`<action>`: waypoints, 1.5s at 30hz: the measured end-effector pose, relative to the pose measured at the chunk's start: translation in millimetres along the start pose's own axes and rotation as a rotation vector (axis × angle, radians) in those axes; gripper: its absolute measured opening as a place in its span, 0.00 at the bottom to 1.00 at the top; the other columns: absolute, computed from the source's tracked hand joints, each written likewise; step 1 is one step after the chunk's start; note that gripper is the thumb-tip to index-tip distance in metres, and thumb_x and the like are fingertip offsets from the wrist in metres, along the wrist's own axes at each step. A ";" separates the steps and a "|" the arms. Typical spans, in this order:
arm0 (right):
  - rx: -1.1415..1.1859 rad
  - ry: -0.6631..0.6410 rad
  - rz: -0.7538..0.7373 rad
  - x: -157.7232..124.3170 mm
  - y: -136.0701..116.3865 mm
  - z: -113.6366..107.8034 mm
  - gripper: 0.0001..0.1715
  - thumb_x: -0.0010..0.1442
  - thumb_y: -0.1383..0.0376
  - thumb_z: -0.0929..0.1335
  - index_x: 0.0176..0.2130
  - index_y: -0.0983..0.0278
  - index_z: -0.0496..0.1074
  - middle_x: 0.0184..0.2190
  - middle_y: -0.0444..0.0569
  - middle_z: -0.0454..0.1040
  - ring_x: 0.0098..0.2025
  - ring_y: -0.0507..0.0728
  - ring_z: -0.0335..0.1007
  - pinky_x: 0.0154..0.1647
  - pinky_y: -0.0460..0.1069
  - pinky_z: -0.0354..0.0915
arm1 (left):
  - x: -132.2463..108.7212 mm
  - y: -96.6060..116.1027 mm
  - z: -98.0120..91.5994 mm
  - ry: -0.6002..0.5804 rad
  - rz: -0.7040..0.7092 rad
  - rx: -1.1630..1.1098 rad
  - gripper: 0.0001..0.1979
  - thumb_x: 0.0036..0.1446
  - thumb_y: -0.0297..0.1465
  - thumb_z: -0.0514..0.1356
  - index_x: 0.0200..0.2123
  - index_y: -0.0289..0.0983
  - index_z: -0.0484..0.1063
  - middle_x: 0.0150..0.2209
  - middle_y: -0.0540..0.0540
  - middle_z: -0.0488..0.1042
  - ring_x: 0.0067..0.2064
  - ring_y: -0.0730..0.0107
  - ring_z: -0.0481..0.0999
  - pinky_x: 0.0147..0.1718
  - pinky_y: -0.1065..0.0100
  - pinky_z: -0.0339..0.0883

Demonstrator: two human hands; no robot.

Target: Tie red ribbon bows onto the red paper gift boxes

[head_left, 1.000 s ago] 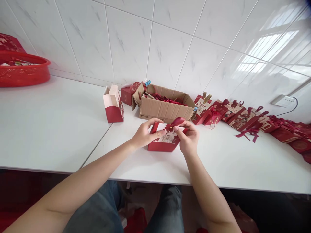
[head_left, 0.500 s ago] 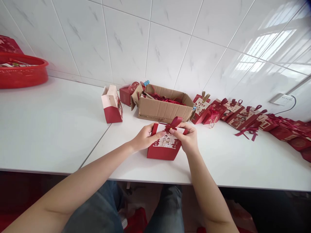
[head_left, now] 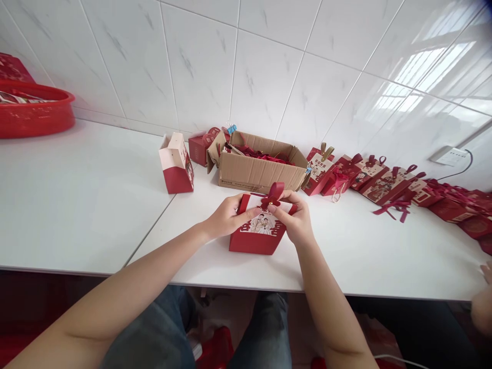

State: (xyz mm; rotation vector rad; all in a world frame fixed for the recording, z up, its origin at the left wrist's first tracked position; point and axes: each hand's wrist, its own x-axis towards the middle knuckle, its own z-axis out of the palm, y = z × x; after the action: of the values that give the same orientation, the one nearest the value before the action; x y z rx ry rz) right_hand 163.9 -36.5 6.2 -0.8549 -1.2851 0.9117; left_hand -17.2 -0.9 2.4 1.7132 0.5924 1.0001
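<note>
A red gift box (head_left: 253, 243) with a printed couple on its front stands on the white table before me. My left hand (head_left: 231, 215) grips its upper left side, thumb across the front and fingers behind. On the upper right, my right hand (head_left: 295, 215) holds the same box, its thumb pressed by the small gold stud at the base of the ribbon loop (head_left: 277, 191). That dark red ribbon stands up from the top over a flower-shaped piece. The fingers behind the box are mostly hidden.
Behind the box stands an open cardboard box (head_left: 261, 171) of red ribbons. A cream-and-red box (head_left: 177, 171) is to its left, and a red basin (head_left: 36, 119) at far left. Several gift boxes (head_left: 380, 185) line the wall at right. Another person's hand (head_left: 485, 300) shows at the right edge.
My hands keep their hold, and the gift box's bottom has shifted slightly left. The ribbon loop stands more upright. Another person's hand has come into view at the right edge.
</note>
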 end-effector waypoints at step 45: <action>-0.873 1.042 -0.196 17.1 -2.5 -172.3 0.17 0.49 0.57 0.70 0.35 0.67 0.70 0.35 0.53 0.74 0.41 0.59 0.70 0.48 0.56 0.67 | 10.4 -45.4 -7.1 0.148 0.385 0.536 0.26 0.59 0.39 0.57 0.57 0.39 0.52 0.58 0.34 0.57 0.55 0.54 0.66 0.51 0.51 0.65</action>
State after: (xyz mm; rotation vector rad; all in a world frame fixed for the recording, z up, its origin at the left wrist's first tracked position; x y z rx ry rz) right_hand 336.5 -25.4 -1.0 -1.5522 -0.7454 -0.3518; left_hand -14.3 27.2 -35.3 2.3000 0.6824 1.3300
